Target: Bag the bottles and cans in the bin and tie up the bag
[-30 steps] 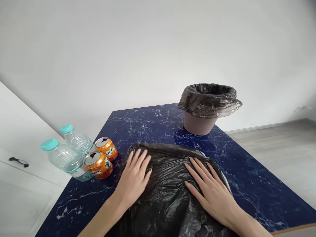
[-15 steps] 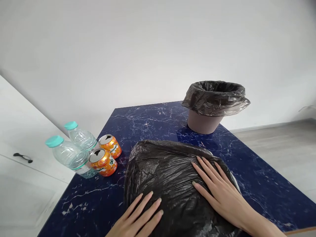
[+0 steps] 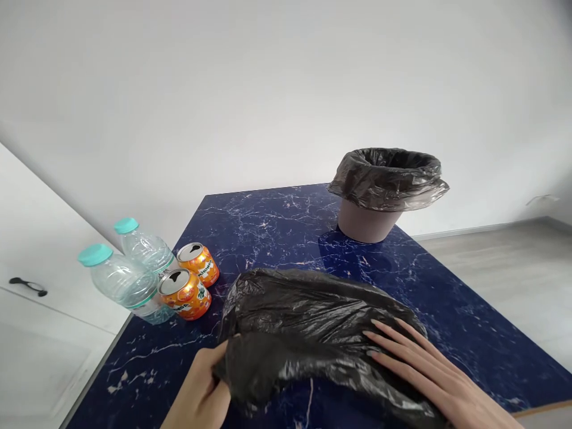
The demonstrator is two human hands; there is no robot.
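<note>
A crumpled black plastic bag (image 3: 308,316) lies on the dark blue marbled table (image 3: 277,232) in front of me. My left hand (image 3: 203,390) grips the bag's near left edge, fingers tucked under the plastic and lifting it into a fold. My right hand (image 3: 429,372) lies flat on the right side of the bag, fingers stretched out and pressing it down. A small bin (image 3: 370,220) lined with a black bag (image 3: 388,176) stands at the table's far right.
Two clear plastic bottles with teal caps (image 3: 123,280) and two orange drink cans (image 3: 190,286) stand at the table's left edge. A white cabinet with a black handle (image 3: 27,286) is to the left. Grey floor lies to the right.
My left hand slid from the top of the bag back to its near edge and took hold of it, folding the plastic up. The bag is flatter; my right hand drew nearer.
</note>
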